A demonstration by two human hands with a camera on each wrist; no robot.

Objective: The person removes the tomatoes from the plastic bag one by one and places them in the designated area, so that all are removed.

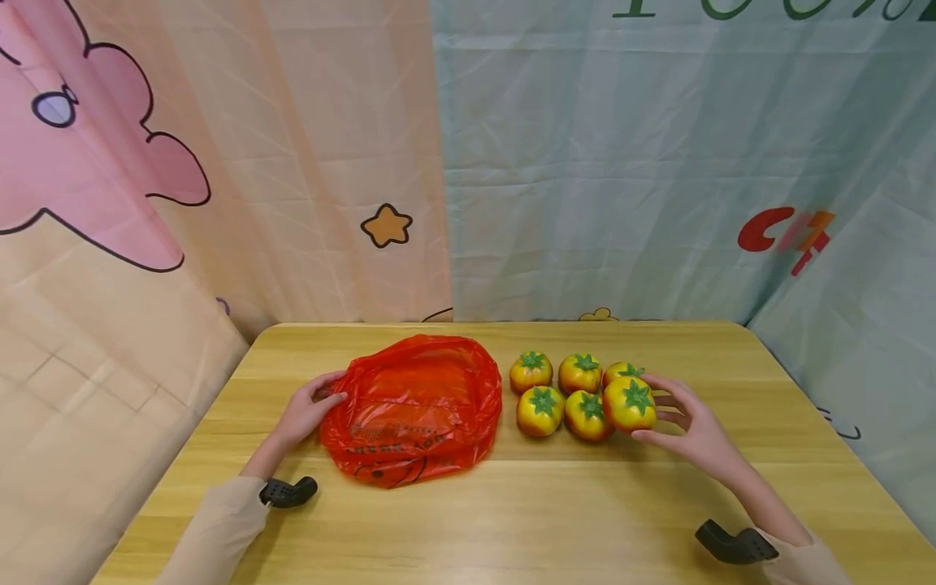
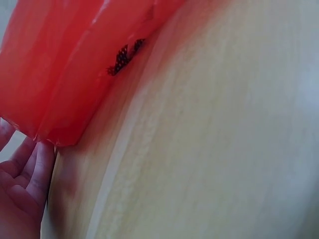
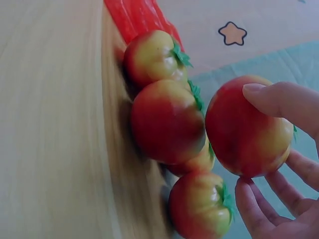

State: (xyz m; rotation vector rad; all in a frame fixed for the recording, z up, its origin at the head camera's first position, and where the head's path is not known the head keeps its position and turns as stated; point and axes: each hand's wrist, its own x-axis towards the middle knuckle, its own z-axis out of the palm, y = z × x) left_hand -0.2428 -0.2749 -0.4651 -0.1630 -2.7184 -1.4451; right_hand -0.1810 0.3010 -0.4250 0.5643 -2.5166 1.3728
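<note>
A red plastic bag (image 1: 420, 398) with printing on it lies spread on the table, also in the left wrist view. My left hand (image 1: 305, 410) holds the bag's left edge between thumb and fingers; part of the fingertips is hidden by the bag (image 2: 55, 74) in the left wrist view. With thumb and fingers around its side, my right hand (image 1: 691, 431) grips a yellow-red tomato (image 1: 630, 404) with a green star-shaped top. This tomato (image 3: 246, 127) is held off the table. Several similar tomatoes (image 1: 540, 412) stand in two rows between the bag and my right hand.
The wooden table (image 1: 497, 520) has a back edge running along a printed fabric backdrop (image 1: 585, 162). Fabric also hangs at both sides. A black band piece (image 1: 288, 492) sits at my left wrist, another (image 1: 734, 544) at my right.
</note>
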